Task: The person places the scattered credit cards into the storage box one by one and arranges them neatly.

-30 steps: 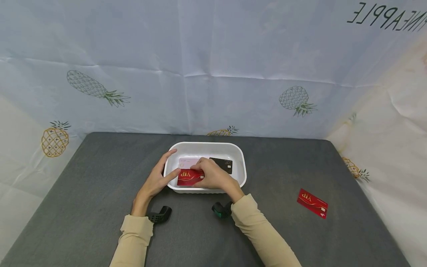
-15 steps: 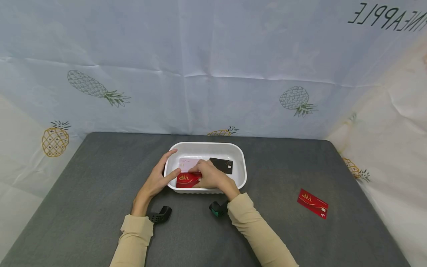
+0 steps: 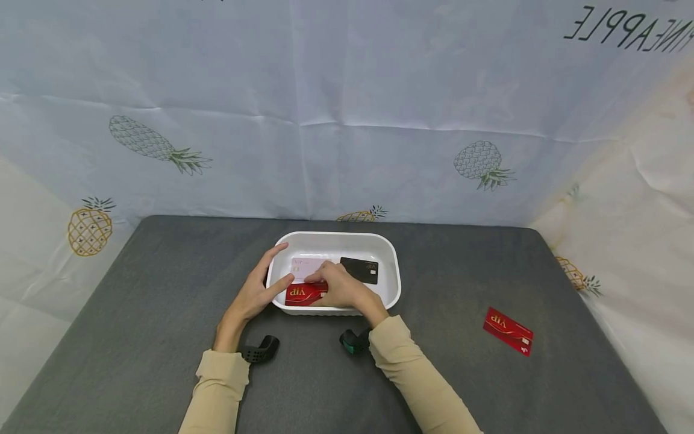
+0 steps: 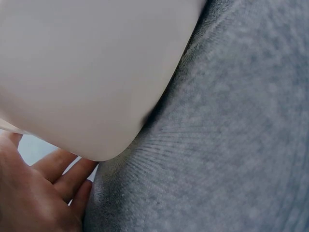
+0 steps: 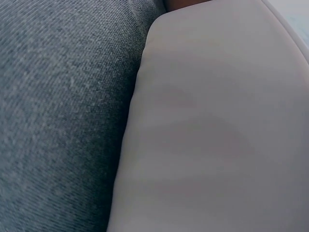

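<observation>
From the head view, your right hand (image 3: 347,287) has thumb and fingers curled together in what looks like a pinch on the lower red card (image 3: 302,294), which lies inside the white tray (image 3: 338,234) along its near wall. Your left hand (image 3: 256,290) grips the tray's left end, thumb and index finger well apart and over the rim. The step in hand appears to be lining that card up below the pink card (image 3: 303,267); the next move calls for a gentle release that disturbs neither it nor the black card (image 3: 360,270) to its right. Count one tray, three cards inside it (one pink, one black, one red), and one loose red card (image 3: 508,331) on the grey table (image 3: 450,283), well apart to the right. In the left wrist view, your left fingers are slightly spread, reaching behind the tray's outer wall; no card shows there. The right wrist view gives you only tray wall, table and a sliver of skin, so from it you cannot tell how the right fingers stand.
</observation>
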`<state>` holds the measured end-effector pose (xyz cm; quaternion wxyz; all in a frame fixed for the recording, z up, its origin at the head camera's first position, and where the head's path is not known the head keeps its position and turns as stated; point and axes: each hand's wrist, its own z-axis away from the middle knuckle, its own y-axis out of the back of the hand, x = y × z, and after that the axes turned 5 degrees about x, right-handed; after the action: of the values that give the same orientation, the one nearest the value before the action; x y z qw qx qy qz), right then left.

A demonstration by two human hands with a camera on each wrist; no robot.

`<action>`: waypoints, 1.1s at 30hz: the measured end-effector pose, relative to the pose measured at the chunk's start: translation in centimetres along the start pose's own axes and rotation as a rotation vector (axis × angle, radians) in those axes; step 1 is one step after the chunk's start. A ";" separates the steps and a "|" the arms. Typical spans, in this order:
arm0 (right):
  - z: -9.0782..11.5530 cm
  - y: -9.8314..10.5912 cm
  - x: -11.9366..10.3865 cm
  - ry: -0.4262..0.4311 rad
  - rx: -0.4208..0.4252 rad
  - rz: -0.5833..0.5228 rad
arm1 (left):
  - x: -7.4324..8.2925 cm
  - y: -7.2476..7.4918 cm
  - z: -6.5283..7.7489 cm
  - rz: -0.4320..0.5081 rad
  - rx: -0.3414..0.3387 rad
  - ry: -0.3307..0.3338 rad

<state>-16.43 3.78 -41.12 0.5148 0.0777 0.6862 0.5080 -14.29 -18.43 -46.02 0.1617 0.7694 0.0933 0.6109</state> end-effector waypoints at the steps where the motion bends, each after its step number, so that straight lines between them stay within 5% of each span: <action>1: 0.0 0.0 0.0 -0.001 0.003 -0.006 | 0.0 0.0 0.0 0.000 0.000 0.000; 25: -0.2 0.1 0.4 0.042 0.060 -0.082 | -0.1 0.0 0.1 -0.008 -0.005 0.018; 33: 0.7 0.9 0.7 -0.003 0.078 -0.087 | 0.0 0.1 0.0 -0.003 -0.007 0.022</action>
<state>-16.56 5.13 -40.87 0.5340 0.0684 0.7074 0.4579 -14.24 -18.49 -45.97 0.1642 0.7619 0.0939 0.6195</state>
